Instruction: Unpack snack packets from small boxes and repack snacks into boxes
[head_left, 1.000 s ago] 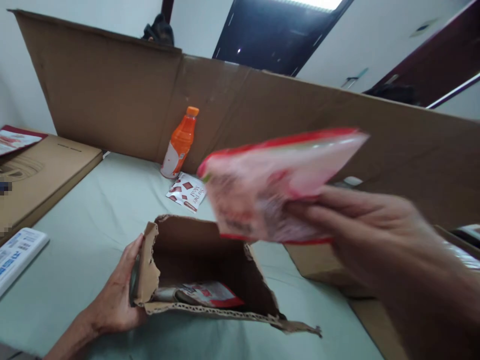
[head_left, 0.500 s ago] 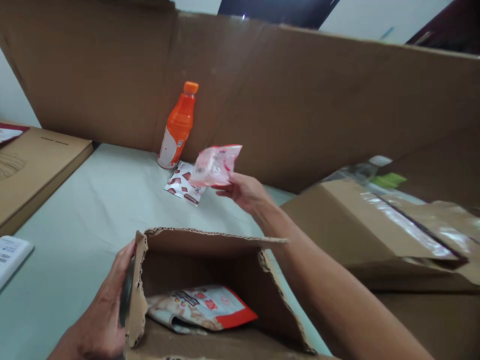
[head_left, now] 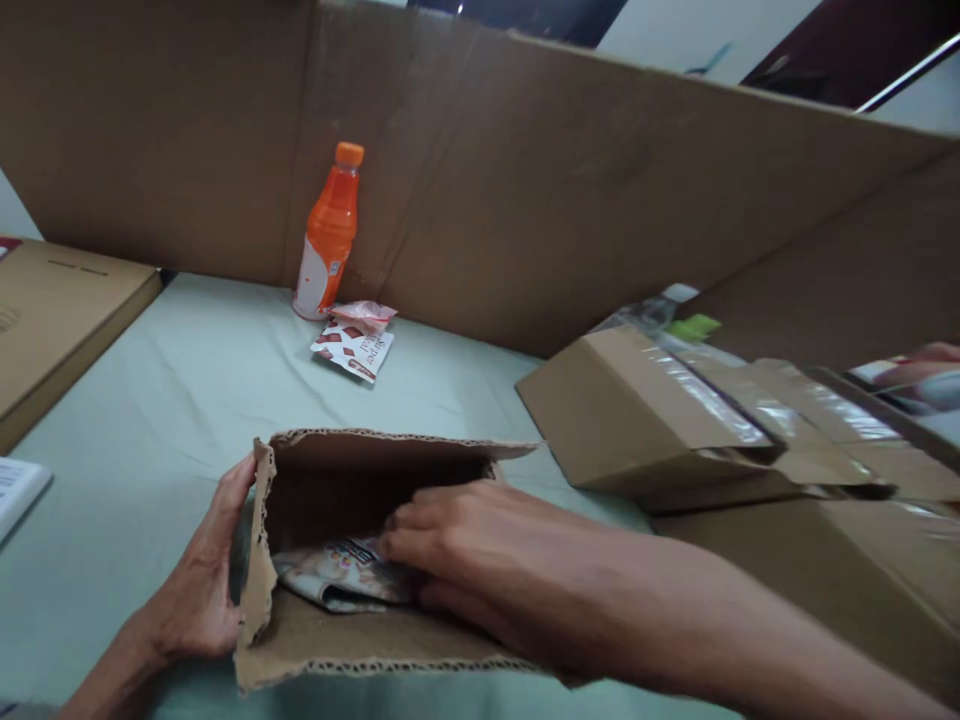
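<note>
An open cardboard box (head_left: pixel 337 640) with torn edges faces me, and my left hand (head_left: pixel 206 565) grips its left side. Inside lies a folded, printed food packet (head_left: pixel 337 575). Reaching into the box, my right hand (head_left: pixel 450 545) has its fingers curled over the right part of this packet and hides it. Beyond the box, a pink plastic packet (head_left: pixel 367 316) rests against a white packet with a brown pattern (head_left: pixel 352 348). An orange drink bottle (head_left: pixel 328 240) stands just behind them.
A tall cardboard panel (head_left: pixel 562 200) closes off the back. Flat brown box (head_left: pixel 75 320) and a white object (head_left: pixel 19 490) lie left. Taped cardboard boxes (head_left: pixel 637 410) fill the right, with a clear bottle (head_left: pixel 660 305) behind. Part of another hand (head_left: pixel 934 358) shows at the right edge.
My right hand has let go of the pink packet by the bottle and come back into the box, onto the folded packet. My left hand stays on the box. The view has shifted right.
</note>
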{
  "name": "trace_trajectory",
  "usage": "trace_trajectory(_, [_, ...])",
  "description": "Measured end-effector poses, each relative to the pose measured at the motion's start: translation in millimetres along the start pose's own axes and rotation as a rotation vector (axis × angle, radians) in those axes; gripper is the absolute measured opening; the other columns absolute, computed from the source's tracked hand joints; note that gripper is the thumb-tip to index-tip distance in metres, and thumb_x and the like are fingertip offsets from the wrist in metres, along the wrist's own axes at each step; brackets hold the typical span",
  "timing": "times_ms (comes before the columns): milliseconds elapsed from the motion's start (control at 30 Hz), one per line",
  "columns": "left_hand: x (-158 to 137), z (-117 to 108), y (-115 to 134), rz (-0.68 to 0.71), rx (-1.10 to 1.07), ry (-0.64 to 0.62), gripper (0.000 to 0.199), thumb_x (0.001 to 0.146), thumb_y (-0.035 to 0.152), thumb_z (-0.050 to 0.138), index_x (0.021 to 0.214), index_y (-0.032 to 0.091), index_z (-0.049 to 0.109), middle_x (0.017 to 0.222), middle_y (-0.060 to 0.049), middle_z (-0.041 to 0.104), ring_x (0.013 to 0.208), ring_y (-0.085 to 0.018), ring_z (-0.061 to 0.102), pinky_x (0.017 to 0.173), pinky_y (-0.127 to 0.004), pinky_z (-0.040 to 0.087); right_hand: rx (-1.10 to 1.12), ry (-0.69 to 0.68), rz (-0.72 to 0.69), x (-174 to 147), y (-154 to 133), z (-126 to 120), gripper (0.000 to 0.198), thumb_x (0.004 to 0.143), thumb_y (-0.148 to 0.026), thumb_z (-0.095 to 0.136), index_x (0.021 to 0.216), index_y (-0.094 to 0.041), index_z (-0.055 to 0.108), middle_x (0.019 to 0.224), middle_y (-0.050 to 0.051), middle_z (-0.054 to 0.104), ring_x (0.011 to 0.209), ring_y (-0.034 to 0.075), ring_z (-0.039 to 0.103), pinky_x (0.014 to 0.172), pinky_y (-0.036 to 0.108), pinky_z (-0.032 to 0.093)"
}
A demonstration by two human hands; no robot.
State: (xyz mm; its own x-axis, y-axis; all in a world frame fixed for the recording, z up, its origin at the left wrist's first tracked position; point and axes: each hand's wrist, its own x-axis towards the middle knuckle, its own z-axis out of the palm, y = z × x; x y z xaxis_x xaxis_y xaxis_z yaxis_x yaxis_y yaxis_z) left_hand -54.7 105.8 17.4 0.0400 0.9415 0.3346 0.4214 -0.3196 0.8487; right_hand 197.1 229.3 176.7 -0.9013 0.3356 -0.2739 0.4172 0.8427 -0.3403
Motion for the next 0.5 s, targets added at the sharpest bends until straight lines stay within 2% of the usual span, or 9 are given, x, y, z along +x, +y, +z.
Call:
trace_trajectory(67, [-1, 1, -4, 0.016, 0.025, -0.013, 0.114, 0.084, 0.047, 0.080, 0.169, 0.048, 0.005, 0.176, -0.006, 0.022, 0.157, -0.052, 0.029, 0.123, -0.077, 0.032, -0.127, -0.250, 0.047, 20, -4, 3, 0.020, 0.085, -0.013, 0.071, 0.101, -0.019, 0.081, 0.094, 0.010, 0.081, 0.085, 0.025, 0.074, 0.071, 0.032, 0.052])
trace_trajectory(133, [-2, 1, -6, 0.023, 0.023, -0.020, 0.113, 0.084, 0.049, 0.079, 0.168, 0.050, 0.004, 0.176, -0.006, 0.021, 0.157, -0.052, 0.028, 0.124, -0.077, 0.030, -0.143, -0.363, 0.081, 33, -6, 2, 0.024, 0.088, -0.016, 0.070, 0.109, -0.016, 0.080, 0.100, 0.012, 0.081, 0.089, 0.026, 0.074, 0.072, 0.032, 0.049])
trace_trajectory(233, [-2, 1, -6, 0.019, -0.006, -0.015, 0.109, 0.086, 0.055, 0.077, 0.168, 0.046, 0.006, 0.176, -0.007, 0.023, 0.158, -0.049, 0.028, 0.127, -0.072, 0.030, -0.065, -0.374, 0.033, 32, -5, -3, 0.029, 0.088, -0.015, 0.066, 0.114, -0.017, 0.080, 0.105, 0.011, 0.081, 0.093, 0.025, 0.073, 0.078, 0.033, 0.050])
trace_trajectory(300, [-2, 0, -3, 0.034, -0.012, -0.024, 0.110, 0.086, 0.056, 0.078, 0.169, 0.045, 0.007, 0.175, -0.007, 0.023, 0.159, -0.047, 0.028, 0.128, -0.069, 0.030, 0.040, -0.349, -0.009, 25, -2, -6, 0.041, 0.087, -0.015, 0.068, 0.127, -0.021, 0.077, 0.119, 0.009, 0.079, 0.108, 0.026, 0.072, 0.090, 0.034, 0.051])
trace_trajectory(367, [-1, 0, -2, 0.047, -0.017, -0.035, 0.110, 0.086, 0.055, 0.078, 0.169, 0.045, 0.007, 0.176, -0.008, 0.022, 0.159, -0.048, 0.028, 0.127, -0.069, 0.030, 0.095, -0.326, 0.012, 22, 0, -5, 0.056, 0.085, -0.017, 0.072, 0.140, -0.023, 0.069, 0.133, 0.010, 0.075, 0.122, 0.028, 0.067, 0.097, 0.035, 0.049])
trace_trajectory(433, [-1, -1, -2, 0.052, -0.024, -0.045, 0.109, 0.086, 0.053, 0.078, 0.169, 0.045, 0.006, 0.176, -0.008, 0.021, 0.158, -0.049, 0.028, 0.126, -0.071, 0.030, 0.060, -0.324, 0.072, 24, 1, 0, 0.053, 0.086, -0.019, 0.072, 0.140, -0.021, 0.070, 0.130, 0.012, 0.076, 0.117, 0.028, 0.069, 0.090, 0.035, 0.050])
trace_trajectory(500, [-1, 0, -4, 0.042, -0.030, -0.038, 0.111, 0.085, 0.052, 0.079, 0.168, 0.047, 0.006, 0.176, -0.008, 0.022, 0.157, -0.050, 0.028, 0.126, -0.074, 0.029, 0.003, -0.331, 0.078, 30, 1, 9, 0.036, 0.087, -0.019, 0.070, 0.123, -0.018, 0.078, 0.109, 0.011, 0.081, 0.093, 0.024, 0.071, 0.074, 0.031, 0.046])
